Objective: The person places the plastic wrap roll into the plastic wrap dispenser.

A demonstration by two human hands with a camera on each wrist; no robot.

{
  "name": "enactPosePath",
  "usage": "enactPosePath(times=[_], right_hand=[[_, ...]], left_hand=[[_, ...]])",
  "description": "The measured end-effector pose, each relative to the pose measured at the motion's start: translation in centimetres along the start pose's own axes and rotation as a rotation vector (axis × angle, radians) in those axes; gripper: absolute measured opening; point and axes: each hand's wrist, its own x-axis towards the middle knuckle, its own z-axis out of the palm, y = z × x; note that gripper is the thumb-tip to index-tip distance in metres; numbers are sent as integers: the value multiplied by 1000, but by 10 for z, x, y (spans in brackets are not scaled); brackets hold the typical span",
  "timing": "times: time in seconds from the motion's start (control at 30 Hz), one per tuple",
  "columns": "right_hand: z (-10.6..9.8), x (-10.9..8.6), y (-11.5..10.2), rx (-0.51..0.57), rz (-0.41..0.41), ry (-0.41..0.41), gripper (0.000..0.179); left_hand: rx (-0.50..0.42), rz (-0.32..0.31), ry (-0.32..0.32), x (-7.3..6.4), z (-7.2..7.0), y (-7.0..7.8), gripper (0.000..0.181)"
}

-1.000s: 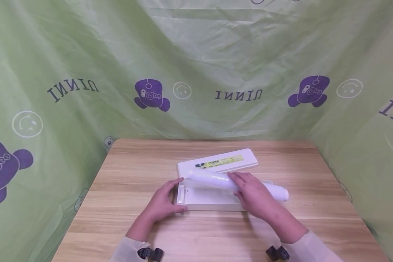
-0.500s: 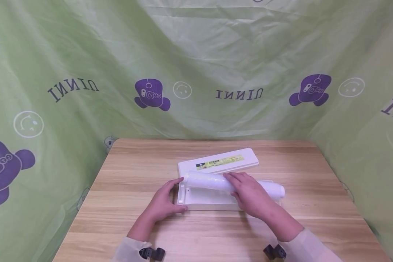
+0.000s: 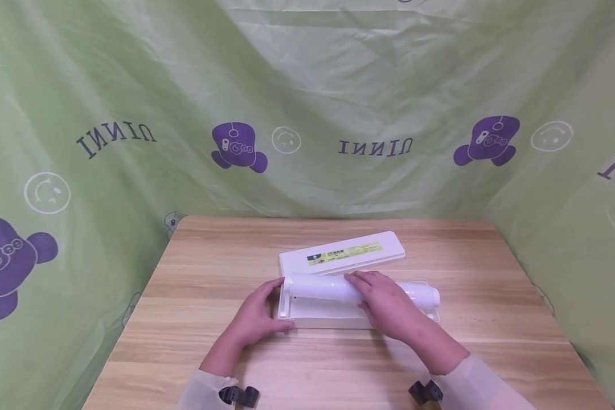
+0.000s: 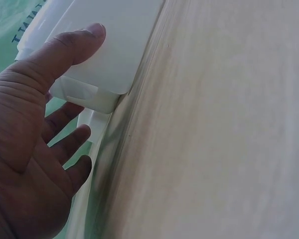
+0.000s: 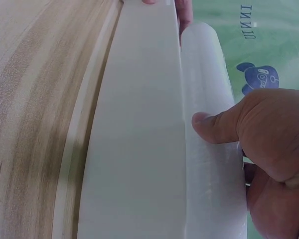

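My right hand (image 3: 389,307) grips a roll of cling film (image 3: 318,286) near its middle, thumb on the near side and fingers over the top. The roll lies lengthwise over the back part of a long white box (image 3: 328,323), its left end at the box's left end and its right end sloping a little nearer me. In the right wrist view the roll (image 5: 214,194) runs right along the box's top edge. My left hand (image 3: 256,313) holds the box's left end, with the thumb pressed on the front wall (image 4: 122,45) and the index finger at the back corner.
Behind the box a white lid (image 3: 294,262) with a yellow-green label lies at a slant on the wooden table (image 3: 225,250). A green printed curtain (image 3: 307,182) hangs behind the table and along both sides.
The roll has come down and toward me over the box, shifting slightly left, and its left end has dropped to the box's end. My left hand has stayed on the box.
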Motion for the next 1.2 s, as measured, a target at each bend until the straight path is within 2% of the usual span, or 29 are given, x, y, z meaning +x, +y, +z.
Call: enactPosePath(times=[0.77, 1.2], right_hand=[[8, 3, 3, -12, -40, -36, 63], [7, 2, -1, -6, -10, -77, 64]], left_hand=[[8, -1, 6, 0, 0, 4, 107], [2, -4, 1, 0, 0, 4, 106]])
